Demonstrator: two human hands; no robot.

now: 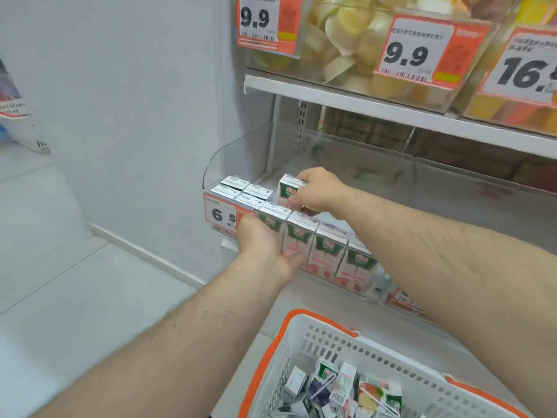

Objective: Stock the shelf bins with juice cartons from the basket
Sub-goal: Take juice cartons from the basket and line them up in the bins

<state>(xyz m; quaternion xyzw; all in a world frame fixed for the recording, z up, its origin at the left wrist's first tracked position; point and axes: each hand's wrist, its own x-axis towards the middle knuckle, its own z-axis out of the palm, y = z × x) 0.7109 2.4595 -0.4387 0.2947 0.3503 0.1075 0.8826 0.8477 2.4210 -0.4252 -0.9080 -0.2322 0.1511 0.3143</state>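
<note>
Head view: right hand (319, 191) grips a juice carton (286, 190) in the bin (223, 158); left hand (265, 245) holds the front cartons (328, 248).

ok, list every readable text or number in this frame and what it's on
"9.9": price tag on the upper left bin.
"9.9": price tag on the clear bin of fruit cups.
"16." then cut off: price tag, upper right.
"6" and "5": price tag on the carton bin, partly behind the left hand.
"100%": carton gripped by the right hand.
Smaller print, barcodes and basket cartons: unreadable.
</note>
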